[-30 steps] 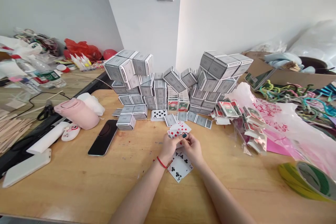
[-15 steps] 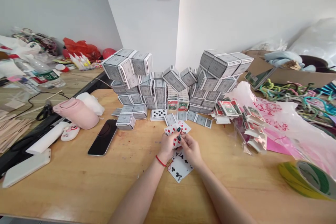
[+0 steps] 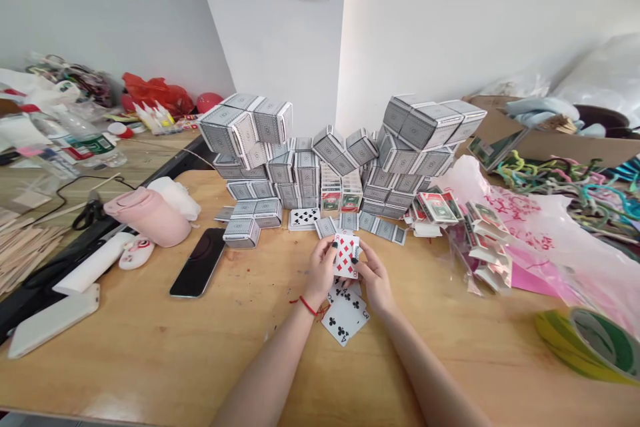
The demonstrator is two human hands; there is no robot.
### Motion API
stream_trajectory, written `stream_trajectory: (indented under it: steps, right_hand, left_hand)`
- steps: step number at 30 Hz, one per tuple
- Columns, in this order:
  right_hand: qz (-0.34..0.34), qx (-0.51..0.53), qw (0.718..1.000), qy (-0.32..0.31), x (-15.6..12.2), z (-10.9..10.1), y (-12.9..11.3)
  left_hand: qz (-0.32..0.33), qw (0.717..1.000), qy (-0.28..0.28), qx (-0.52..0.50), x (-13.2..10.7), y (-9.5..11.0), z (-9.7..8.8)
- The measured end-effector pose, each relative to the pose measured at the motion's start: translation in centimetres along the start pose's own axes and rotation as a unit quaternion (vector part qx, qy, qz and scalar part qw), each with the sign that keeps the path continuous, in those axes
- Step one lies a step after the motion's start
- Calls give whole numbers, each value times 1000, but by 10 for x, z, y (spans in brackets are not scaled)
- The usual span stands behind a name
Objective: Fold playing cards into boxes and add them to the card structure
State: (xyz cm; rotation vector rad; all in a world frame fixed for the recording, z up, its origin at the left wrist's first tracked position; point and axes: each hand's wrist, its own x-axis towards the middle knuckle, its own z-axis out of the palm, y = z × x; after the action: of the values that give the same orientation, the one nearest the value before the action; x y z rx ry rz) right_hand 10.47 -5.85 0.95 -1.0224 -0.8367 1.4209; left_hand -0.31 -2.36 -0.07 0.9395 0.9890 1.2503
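Between my two hands a playing card, the eight of diamonds (image 3: 346, 256), stands tilted with its face toward me. My left hand (image 3: 321, 275) grips its left edge, thumb on the face. On its right edge my right hand (image 3: 373, 275) is closed, the thumb near the lower corner. Beneath my hands, loose club cards (image 3: 345, 317) lie face up on the table. Just behind are grey-backed cards (image 3: 383, 227) and a face-up spade card (image 3: 303, 218). Farther back rises a structure of folded-card blocks (image 3: 300, 177) with grey patterned backs.
On the left lie a black phone (image 3: 197, 263), a pink bottle (image 3: 147, 217) and a white phone (image 3: 55, 321). Card boxes (image 3: 436, 207), opened boxes (image 3: 485, 240), pink-printed plastic (image 3: 520, 203) and yellow-green tape (image 3: 585, 343) are on the right. A small block (image 3: 241, 232) sits at the structure's front left.
The diamond card, earlier partly covered by my fingers, is now held flat-faced toward me. My hands have moved apart to its two side edges.
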Motion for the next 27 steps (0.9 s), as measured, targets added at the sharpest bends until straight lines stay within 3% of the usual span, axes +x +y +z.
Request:
stream_trajectory:
  steps: [5,12,17,27]
  right_hand:
    - [10,-23,999,32,2,-1,4]
    - [-18,-33,996,81,8,-9,12]
    - [7,19,997,73,9,-8,14]
    - [11,18,998,65,9,-7,13]
  left_hand:
    - [-10,999,-40,-12,-5,-1,5]
    - [15,1000,5,19,-5,0,6]
    - [6,1000,12,18,-4,-1,7]
    - [11,999,22,22,-4,0,7]
